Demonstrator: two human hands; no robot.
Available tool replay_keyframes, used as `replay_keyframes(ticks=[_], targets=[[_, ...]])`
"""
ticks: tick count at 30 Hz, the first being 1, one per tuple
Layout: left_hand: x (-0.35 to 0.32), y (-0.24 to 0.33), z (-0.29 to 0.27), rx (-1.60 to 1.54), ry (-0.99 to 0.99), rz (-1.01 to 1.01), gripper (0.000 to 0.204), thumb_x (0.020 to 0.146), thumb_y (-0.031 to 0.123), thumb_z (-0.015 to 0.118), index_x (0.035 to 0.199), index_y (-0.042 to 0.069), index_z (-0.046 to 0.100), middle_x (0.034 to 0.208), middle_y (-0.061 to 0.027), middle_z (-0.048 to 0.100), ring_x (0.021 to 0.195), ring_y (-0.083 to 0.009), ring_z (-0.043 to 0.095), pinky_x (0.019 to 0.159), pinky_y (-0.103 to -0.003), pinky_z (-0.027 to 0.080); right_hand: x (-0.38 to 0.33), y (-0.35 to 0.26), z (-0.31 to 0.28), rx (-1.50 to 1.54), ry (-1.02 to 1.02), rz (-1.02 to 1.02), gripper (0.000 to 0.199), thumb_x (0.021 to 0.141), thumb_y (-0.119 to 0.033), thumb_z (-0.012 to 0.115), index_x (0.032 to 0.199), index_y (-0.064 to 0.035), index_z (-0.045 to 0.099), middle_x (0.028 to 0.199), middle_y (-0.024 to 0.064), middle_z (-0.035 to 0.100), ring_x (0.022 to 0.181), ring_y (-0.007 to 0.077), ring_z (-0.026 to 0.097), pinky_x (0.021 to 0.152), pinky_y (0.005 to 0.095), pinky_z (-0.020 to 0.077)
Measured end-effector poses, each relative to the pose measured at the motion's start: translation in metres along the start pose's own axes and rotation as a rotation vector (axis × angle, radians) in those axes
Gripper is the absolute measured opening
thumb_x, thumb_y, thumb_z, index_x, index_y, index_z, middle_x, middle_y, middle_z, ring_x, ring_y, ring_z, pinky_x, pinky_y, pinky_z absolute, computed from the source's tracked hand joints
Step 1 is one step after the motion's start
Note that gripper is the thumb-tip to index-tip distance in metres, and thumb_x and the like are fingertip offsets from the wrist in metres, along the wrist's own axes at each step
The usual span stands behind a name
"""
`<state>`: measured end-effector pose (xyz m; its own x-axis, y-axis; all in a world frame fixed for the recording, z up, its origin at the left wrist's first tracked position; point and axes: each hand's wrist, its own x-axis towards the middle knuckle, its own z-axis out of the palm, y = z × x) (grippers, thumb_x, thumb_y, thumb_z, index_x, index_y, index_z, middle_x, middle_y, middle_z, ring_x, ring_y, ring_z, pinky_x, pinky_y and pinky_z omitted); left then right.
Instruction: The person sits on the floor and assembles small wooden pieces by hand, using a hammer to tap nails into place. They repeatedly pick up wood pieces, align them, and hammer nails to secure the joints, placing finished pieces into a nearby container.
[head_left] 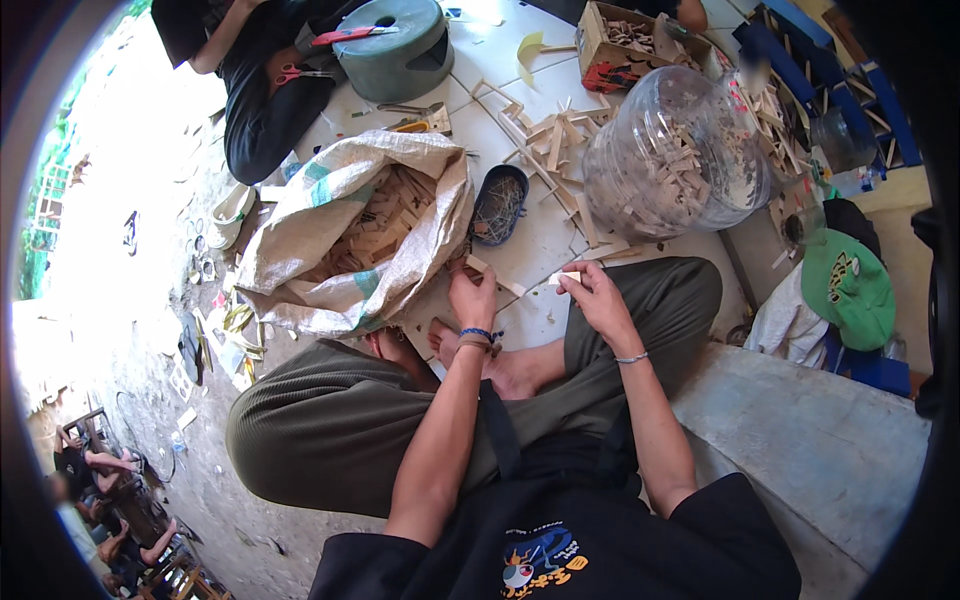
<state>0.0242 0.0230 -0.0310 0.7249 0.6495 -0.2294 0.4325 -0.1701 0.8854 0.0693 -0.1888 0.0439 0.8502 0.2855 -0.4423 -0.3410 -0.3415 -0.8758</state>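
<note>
My left hand [472,298] is closed around a small pale wooden piece [477,264], in front of a dark blue oval tray [484,232] of thin metal pins. A little to the right, my right hand [598,300] pinches another small pale wooden piece [565,278] between thumb and fingers. The two pieces are apart. Beside my left hand stands a woven white sack [270,262], its mouth rolled back, full of small flat wooden pieces [385,222]. Both hands hover above my crossed legs.
A big clear plastic jar [612,170] of wooden pieces lies to the right, near scattered wooden strips [553,140]. Behind it is a cardboard box [605,72]. A grey-green stool [410,62] and a seated person with red-handled scissors [290,73] are at the far left. A green cap [850,285] lies right.
</note>
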Motion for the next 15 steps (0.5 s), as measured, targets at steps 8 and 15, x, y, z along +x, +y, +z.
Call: replay_keyframes(ticks=[8,15], targets=[[-0.028,0.036,-0.004,0.038,-0.102,0.408,0.044,0.092,0.004,0.071,0.134,0.018,0.071,0.098,-0.0132,0.056,0.082,-0.0284,0.066,0.075,-0.04,0.057,0.01,-0.007,0.022,0.172,0.005,0.021,0.029,0.105,-0.025,0.068,0.127,-0.0068,0.061,0.1,0.0022,0.076,0.094,0.0075,0.067,0.077,0.0258,0.0485],[-0.021,0.025,0.002,0.004,-0.099,0.354,0.027,0.094,0.007,0.07,0.12,0.013,0.073,0.106,-0.0156,0.058,0.093,-0.0345,0.067,0.082,-0.045,0.056,0.015,0.003,0.032,0.248,0.025,-0.004,0.025,0.105,-0.021,0.068,0.126,-0.0071,0.069,0.103,0.0027,0.077,0.093,0.0064,0.068,0.078,0.0235,0.0481]])
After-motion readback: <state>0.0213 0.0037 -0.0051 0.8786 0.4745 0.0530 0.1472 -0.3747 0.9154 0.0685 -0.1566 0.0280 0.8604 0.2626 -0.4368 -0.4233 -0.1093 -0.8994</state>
